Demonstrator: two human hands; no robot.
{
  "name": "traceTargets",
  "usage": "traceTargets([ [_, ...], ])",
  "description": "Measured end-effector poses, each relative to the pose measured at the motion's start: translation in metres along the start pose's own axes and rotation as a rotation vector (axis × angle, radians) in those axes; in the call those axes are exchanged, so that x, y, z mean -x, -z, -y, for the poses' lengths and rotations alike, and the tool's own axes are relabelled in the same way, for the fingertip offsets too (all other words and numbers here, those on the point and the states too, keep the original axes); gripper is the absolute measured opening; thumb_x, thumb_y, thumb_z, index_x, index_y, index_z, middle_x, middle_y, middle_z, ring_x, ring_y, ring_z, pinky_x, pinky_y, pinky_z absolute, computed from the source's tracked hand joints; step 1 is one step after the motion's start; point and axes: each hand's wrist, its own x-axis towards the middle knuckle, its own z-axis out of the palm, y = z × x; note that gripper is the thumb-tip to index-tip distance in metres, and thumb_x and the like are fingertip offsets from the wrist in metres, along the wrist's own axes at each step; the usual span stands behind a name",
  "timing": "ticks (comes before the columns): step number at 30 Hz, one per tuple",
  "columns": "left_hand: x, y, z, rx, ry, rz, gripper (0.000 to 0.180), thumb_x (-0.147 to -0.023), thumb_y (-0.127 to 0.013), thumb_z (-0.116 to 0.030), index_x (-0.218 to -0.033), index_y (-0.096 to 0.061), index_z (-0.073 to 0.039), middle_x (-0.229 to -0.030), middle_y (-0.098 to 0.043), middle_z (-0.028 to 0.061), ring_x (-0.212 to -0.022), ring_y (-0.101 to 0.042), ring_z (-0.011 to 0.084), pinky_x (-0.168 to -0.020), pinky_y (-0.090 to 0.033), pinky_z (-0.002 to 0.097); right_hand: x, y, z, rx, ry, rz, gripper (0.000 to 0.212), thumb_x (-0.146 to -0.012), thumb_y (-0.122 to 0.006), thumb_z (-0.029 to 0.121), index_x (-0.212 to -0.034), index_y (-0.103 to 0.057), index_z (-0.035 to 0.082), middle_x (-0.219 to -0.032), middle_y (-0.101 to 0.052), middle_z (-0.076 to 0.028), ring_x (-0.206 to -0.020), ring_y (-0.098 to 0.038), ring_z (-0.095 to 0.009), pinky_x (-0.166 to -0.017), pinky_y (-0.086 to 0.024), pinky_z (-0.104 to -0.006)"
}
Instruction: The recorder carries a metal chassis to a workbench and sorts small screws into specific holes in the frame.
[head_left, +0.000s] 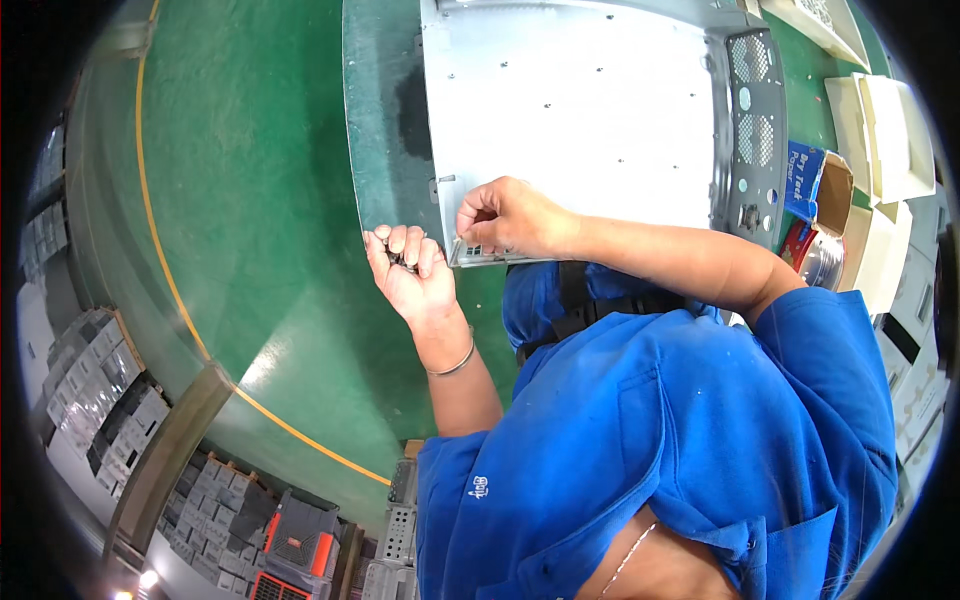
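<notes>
A large silver sheet-metal case [575, 110] lies in front of me, its flat inside dotted with small holes and studs. My right hand [515, 215] is at its near left corner, thumb and fingers pinched together; what they hold is too small to make out. Just left of that corner is my left hand [412, 275], palm up, fingers curled over small dark pieces [400, 262] that look like screws. A glossy greenish strip or panel [385, 170] runs along the case's left side, close to my left fingertips.
The case's right wall [755, 130] has round mesh vents. Beyond it stand an opened blue cardboard box [815, 185], a red spool-like roll [812, 250] and cream plastic bins [895, 135]. Green floor [240, 180] with a yellow line lies left; stacked grey parts [215, 520] and a red-and-black item [300, 540] sit lower left.
</notes>
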Motion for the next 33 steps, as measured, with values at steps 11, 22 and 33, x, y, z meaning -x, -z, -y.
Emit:
traceTargets([
  [11,0.002,0.000,0.002,-0.044,-0.010,0.039,0.021,-0.090,-0.041,-0.020,-0.077,-0.045,-0.004,-0.061,-0.040,0.0018,-0.048,-0.035,0.0107,-0.033,-0.027,0.0216,0.025,0.032,-0.002,0.173,0.169,0.251,0.010,-0.073,-0.060,0.003,-0.082,-0.064,0.003,-0.072,-0.062,-0.004,-0.068,-0.056,-0.009,-0.065,-0.044,-0.0244],
  [22,0.000,-0.003,0.002,-0.042,0.010,0.012,0.020,-0.090,-0.041,-0.019,-0.079,-0.045,-0.003,-0.062,-0.041,0.0031,-0.049,-0.036,0.0115,-0.034,-0.027,0.0217,0.025,0.025,0.001,0.142,0.098,0.160,0.008,-0.074,-0.059,0.001,-0.083,-0.061,0.000,-0.074,-0.061,-0.004,-0.070,-0.054,-0.008,-0.066,-0.044,-0.0230],
  [33,0.000,-0.005,0.001,0.007,0.014,-0.001,0.017,-0.087,-0.043,-0.018,-0.081,-0.046,-0.002,-0.063,-0.043,0.0047,-0.050,-0.037,0.0133,-0.035,-0.028,0.0232,0.022,0.025,0.002,0.229,0.078,0.239,0.006,-0.073,-0.061,0.004,-0.079,-0.059,0.002,-0.070,-0.059,-0.005,-0.067,-0.054,-0.012,-0.062,-0.043,-0.0265],
])
